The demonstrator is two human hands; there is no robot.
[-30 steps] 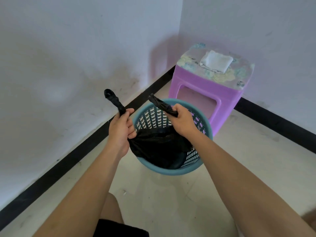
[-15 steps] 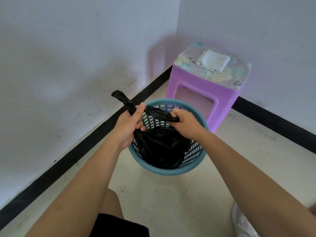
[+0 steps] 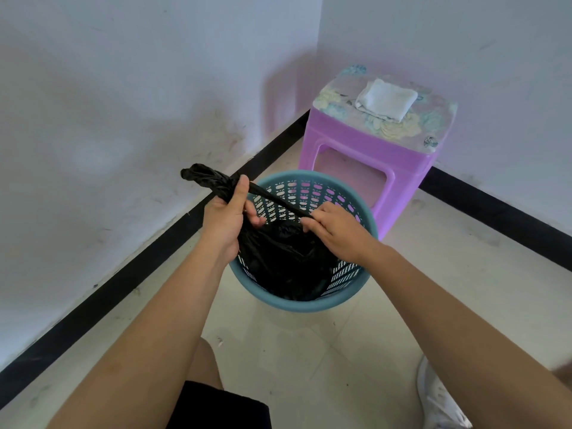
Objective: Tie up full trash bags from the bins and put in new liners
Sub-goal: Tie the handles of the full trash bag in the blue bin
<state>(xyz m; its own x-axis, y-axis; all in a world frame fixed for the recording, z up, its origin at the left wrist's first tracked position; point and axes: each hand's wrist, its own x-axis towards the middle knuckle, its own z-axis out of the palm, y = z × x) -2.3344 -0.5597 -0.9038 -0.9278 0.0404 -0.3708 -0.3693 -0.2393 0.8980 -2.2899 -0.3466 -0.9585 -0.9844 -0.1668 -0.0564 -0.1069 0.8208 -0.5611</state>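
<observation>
Counts: one teal bin (image 3: pixel 297 305), one black trash bag (image 3: pixel 278 261) with two twisted ends, two hands, one purple stool (image 3: pixel 356 140), one folded white cloth (image 3: pixel 385 100).
Bag position: its body sits inside the bin, against the near and left inner wall; both ends are drawn up above the rim.
Left hand (image 3: pixel 226 218): clenched round one twisted end, whose tip sticks out up and to the left past the thumb.
Right hand (image 3: pixel 337 233): pinching the other twisted end, which runs taut across the bin opening to the left hand.
Floor (image 3: pixel 309 351): pale tile; the bin stands on it.
Room: a corner of two white walls (image 3: pixel 123 103), scuffed low down, with a black baseboard (image 3: pixel 123 280) along both.
Stool: in the corner just behind the bin, floral top, the cloth lying on it.
Also in view: a bare knee and dark shorts at the bottom edge, a white shoe (image 3: pixel 439 400) at lower right.
Blocking: the hands and forearms cover part of the bin's near rim and part of the bag.
</observation>
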